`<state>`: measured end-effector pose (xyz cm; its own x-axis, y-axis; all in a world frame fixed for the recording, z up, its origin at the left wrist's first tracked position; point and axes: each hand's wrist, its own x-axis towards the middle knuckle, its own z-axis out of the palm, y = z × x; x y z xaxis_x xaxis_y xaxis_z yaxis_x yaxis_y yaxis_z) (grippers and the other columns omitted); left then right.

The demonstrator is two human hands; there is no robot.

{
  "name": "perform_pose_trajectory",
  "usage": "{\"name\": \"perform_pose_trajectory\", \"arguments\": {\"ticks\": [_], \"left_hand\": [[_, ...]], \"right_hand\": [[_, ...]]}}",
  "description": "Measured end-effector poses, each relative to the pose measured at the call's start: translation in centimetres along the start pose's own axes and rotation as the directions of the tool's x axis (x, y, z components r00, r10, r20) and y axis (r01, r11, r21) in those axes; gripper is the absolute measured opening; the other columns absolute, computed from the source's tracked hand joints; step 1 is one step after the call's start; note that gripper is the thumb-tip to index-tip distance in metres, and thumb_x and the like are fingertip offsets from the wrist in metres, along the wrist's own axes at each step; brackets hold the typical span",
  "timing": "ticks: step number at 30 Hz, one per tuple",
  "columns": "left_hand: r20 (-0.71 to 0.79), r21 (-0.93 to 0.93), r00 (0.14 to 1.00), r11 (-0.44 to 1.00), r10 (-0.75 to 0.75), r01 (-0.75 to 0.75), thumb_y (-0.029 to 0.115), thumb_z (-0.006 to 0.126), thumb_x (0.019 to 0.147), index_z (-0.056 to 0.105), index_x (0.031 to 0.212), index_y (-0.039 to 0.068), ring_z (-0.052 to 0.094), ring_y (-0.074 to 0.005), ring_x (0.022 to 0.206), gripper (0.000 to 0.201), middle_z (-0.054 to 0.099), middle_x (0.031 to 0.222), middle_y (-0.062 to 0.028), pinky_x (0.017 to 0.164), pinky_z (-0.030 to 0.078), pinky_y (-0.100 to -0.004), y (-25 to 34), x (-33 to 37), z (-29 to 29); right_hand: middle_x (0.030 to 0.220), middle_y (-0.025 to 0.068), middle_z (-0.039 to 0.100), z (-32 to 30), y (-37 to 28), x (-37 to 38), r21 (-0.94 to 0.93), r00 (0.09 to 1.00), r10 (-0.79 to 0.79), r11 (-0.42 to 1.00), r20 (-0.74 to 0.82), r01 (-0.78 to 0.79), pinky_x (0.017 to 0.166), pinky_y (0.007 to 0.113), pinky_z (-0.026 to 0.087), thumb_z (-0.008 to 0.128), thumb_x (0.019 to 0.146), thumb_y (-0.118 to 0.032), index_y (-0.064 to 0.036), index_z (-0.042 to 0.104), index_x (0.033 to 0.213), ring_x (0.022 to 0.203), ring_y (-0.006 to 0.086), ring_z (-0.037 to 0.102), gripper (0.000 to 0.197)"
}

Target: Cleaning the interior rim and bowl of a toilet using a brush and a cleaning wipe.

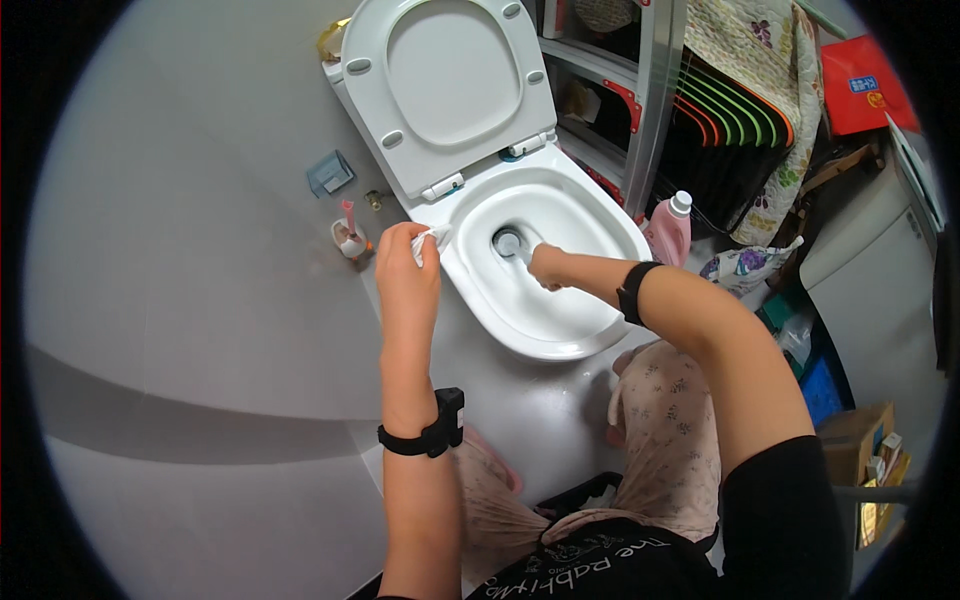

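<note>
My left hand [405, 252] is closed on a crumpled white tissue [432, 240], just beside the left rim of a white toilet [478, 305]. My right hand [547, 267] reaches over the bowl, its fingers wrapped round a pale toilet brush [524, 252]. The brush's light grey head sits down in the drain opening; most of its handle is hidden by the hand. Behind the bowl the toilet lid [455, 75] and seat stand raised against the tank.
Left of the toilet, a blue-grey holder [331, 174] is on the wall above a white bottle with a pink nozzle [350, 238]. A pink detergent bottle [670, 230] stands at the right, near a metal ladder [655, 110]. A cardboard box [850, 440] lies far right.
</note>
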<state>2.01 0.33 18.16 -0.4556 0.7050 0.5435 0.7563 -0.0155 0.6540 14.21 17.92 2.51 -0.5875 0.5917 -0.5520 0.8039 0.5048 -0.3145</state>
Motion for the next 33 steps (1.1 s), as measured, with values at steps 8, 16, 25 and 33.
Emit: {"name": "perform_pose_trajectory", "arguments": {"ticks": [8, 16, 25, 33], "left_hand": [[0.039, -0.006, 0.997, 0.998, 0.067, -0.066, 0.006, 0.052, 0.08, 0.053, 0.089, -0.001, 0.052, -0.029, 0.085, 0.011, 0.053, 0.091, -0.0135, 0.076, 0.041, -0.0348, 0.2, -0.2, 0.9], [0.051, 0.002, 0.997, 0.998, 0.056, -0.056, 0.003, 0.052, 0.079, 0.052, 0.088, -0.001, 0.05, -0.0296, 0.086, 0.01, 0.052, 0.091, -0.0138, 0.076, 0.04, -0.0356, 0.3, -0.4, 0.4], [0.022, 0.022, 1.0, 1.0, 0.017, -0.018, 0.004, 0.053, 0.079, 0.052, 0.087, -0.001, 0.051, -0.0293, 0.086, 0.01, 0.052, 0.091, -0.0134, 0.075, 0.041, -0.0358, -1.0, -0.8, -0.7], [0.059, 0.015, 0.998, 0.999, 0.036, -0.037, 0.004, 0.053, 0.079, 0.052, 0.088, -0.001, 0.05, -0.0299, 0.088, 0.01, 0.052, 0.091, -0.0137, 0.076, 0.04, -0.0358, -0.2, -0.9, -0.3]], "right_hand": [[0.082, 0.0216, 0.06, -2.6, 4.7, -12.4, -0.311, 0.995, -0.091, 0.947, -0.032, 0.076, 0.072, 0.043, 0.047, 0.048, 0.079, -0.013, -0.0011, 0.049, 0.103, 0.078, 0.0366, 0.06, 0.027], [0.078, 0.0208, 0.06, -1.5, 6.7, -14.6, -0.509, 0.886, -0.185, 0.858, -0.425, -0.065, 0.051, 0.038, 0.05, 0.049, 0.076, -0.007, 0.0068, 0.048, 0.109, 0.066, 0.0291, 0.062, 0.035], [0.075, 0.0179, 0.061, -0.2, 5.0, -10.1, -0.453, 0.843, -0.164, 0.885, -0.513, -0.104, 0.055, 0.039, 0.05, 0.048, 0.077, -0.009, 0.0024, 0.055, 0.105, 0.065, 0.0293, 0.062, 0.031], [0.083, 0.023, 0.06, -3.5, 2.5, -19.2, -0.484, 0.995, -0.028, 0.872, 0.099, 0.073, 0.067, 0.042, 0.048, 0.049, 0.077, -0.009, 0.0039, 0.053, 0.1, 0.077, 0.0352, 0.061, 0.026]]}}
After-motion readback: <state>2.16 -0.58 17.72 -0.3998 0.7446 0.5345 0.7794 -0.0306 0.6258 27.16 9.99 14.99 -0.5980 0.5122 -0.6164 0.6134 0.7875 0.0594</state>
